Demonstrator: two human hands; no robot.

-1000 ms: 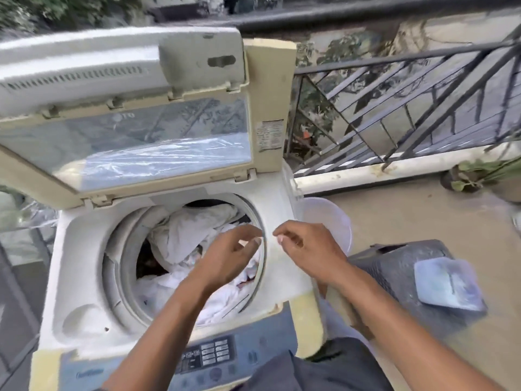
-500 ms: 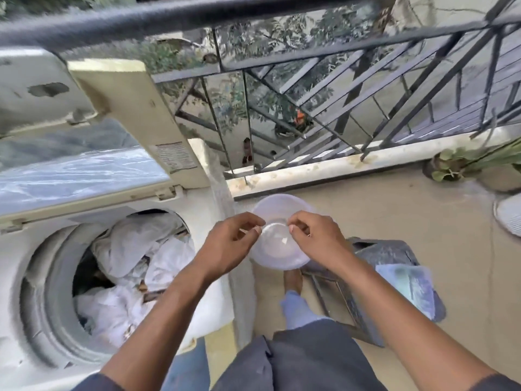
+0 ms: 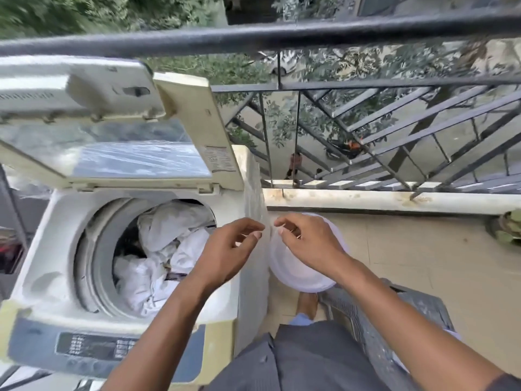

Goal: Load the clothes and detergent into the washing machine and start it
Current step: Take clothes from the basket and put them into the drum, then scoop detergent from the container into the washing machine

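White clothes (crumpled) in drum

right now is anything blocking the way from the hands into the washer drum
Nothing visible does. The lid stands raised at the back, and the drum opening lies open just left of the left hand and right hand, already holding white clothes.

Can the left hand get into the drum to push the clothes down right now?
Probably yes. The lid is up, the left hand hovers just right of the drum opening, and nothing lies between it and the white clothes.
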